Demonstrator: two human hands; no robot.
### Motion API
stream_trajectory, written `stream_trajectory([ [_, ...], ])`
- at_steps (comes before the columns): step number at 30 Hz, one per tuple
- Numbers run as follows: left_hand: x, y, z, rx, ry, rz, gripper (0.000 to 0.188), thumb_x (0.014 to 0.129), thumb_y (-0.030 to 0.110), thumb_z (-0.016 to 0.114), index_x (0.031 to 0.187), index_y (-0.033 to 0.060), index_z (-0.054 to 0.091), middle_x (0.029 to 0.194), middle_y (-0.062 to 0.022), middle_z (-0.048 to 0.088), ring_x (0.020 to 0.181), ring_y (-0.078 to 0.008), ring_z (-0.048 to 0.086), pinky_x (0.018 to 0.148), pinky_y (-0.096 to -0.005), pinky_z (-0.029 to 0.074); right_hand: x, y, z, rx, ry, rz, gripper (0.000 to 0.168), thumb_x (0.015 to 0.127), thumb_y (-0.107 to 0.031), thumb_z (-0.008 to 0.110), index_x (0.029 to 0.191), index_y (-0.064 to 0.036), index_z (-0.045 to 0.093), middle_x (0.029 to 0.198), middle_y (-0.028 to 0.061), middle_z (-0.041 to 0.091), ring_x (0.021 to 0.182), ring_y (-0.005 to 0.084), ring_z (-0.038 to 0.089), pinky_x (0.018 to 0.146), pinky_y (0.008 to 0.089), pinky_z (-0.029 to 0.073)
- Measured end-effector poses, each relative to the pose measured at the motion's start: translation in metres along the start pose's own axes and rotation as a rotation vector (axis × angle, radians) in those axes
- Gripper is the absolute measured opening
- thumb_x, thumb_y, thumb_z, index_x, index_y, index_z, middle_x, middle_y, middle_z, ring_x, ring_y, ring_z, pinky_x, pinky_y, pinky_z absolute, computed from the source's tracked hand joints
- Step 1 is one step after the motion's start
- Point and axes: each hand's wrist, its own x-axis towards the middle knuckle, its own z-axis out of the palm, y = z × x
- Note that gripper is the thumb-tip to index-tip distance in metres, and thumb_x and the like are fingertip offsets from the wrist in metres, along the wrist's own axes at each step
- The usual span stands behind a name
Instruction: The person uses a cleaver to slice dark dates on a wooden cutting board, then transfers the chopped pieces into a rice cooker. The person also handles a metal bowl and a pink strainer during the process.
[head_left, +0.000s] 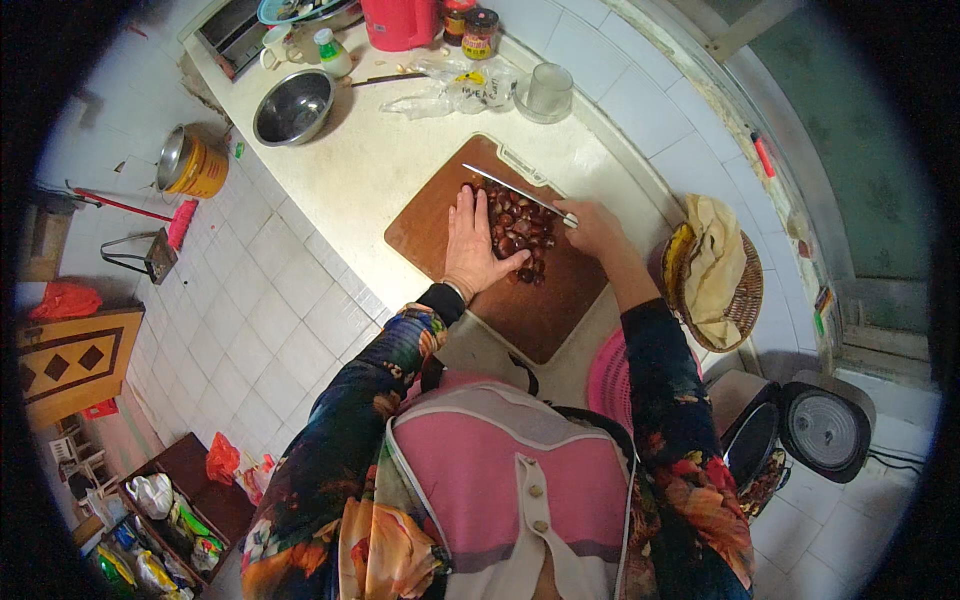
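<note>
A heap of small, glossy, dark reddish-brown food pieces lies on a brown cutting board; their exact kind is hard to tell. My right hand grips a knife, whose blade appears as a thin bright line slanting across the far side of the heap. The end of its pale handle shows by my fingers. My left hand rests flat along the heap's left edge, thumb spread out to the right and touching the nearest pieces. Some of the heap is hidden beneath that hand.
Beyond the board are a steel bowl, a crumpled plastic bag, a clear cup and a red jug. A wicker basket stands right, against the tiled wall. Partly behind my right sleeve sits a pink plastic basket.
</note>
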Motion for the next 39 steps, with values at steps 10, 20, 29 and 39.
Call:
stream_trajectory([
  [10,-0.008,0.031,0.019,-0.079,-0.026,0.052,0.113,0.069,0.047,0.079,0.144,-0.0104,0.016,0.149,-0.0374,0.01,0.14,-0.0483,0.016,0.115,-0.0556,0.017,-0.055,-0.003,0.0,0.013,-0.062,0.141,0.046,0.075,-0.009,0.061,0.12,-0.017,0.063,0.104,0.0185,0.068,0.097,0.0377,0.064,0.084,0.0466,0.052],
  [20,-0.007,0.029,0.02,-0.065,0.027,0.172,0.097,0.078,0.043,0.071,0.146,-0.0047,0.021,0.151,-0.0314,0.018,0.138,-0.0466,0.022,0.115,-0.0538,0.016,-0.096,-0.001,0.005,0.222,0.022,0.297,0.045,0.076,-0.014,0.066,0.121,-0.012,0.063,0.105,0.0194,0.068,0.098,0.0353,0.065,0.087,0.0416,0.051],
  [29,0.063,-0.074,-0.014,-0.002,0.066,0.061,0.032,0.077,0.013,0.069,0.107,0.0061,0.059,0.104,-0.018,0.056,0.098,-0.0386,0.057,0.083,-0.0445,0.05,-0.15,-0.058,-0.011,0.738,0.098,0.51,0.034,0.082,-0.016,0.065,0.114,-0.005,0.063,0.08,0.0113,0.068,0.069,0.026,0.065,0.064,0.0374,0.05],
  [39,-0.036,0.049,-0.012,0.049,-0.34,0.943,0.058,0.079,0.035,0.071,0.132,0.0161,0.055,0.145,-0.0166,0.039,0.138,-0.0382,0.03,0.11,-0.058,0.026,-0.174,-0.044,0.031,0.376,0.27,0.624,0.037,0.078,-0.017,0.061,0.11,0.002,0.062,0.093,0.0245,0.067,0.09,0.0435,0.063,0.08,0.0462,0.05],
])
